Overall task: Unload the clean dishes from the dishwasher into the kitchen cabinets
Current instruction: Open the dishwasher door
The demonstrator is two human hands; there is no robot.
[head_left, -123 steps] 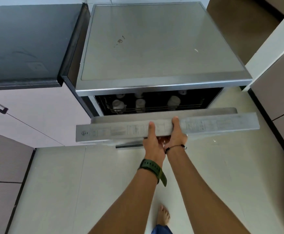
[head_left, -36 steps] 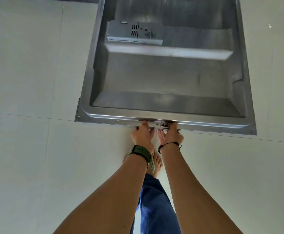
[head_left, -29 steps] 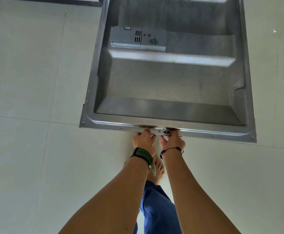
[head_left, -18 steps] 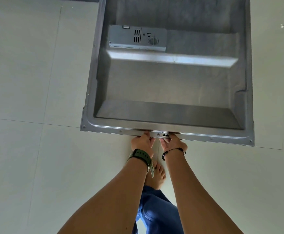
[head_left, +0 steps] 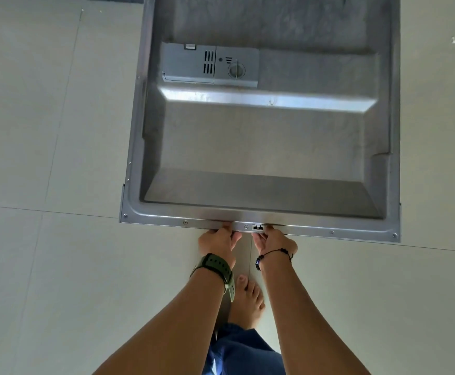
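The dishwasher door (head_left: 264, 136) lies open and flat over the floor (head_left: 45, 131); its shiny inside faces up; the soap box (head_left: 210, 64) sits near its far end. The near edge of the door runs from side to side, with a small latch (head_left: 257, 227) in the middle; bare floor lies on the left, on the right and in front of that edge. A bare foot (head_left: 246, 301) stands on the floor just below the hands.

A few seconds ago the door was only partly open and cups showed inside; now it is all the way down, and it sits almost the same as half a second ago.

The left hand (head_left: 218, 243) grips the near edge just left of the latch; the right hand (head_left: 273, 243) grips it just right; the fingers curl under the edge, so their tips are hidden. No dishes show.
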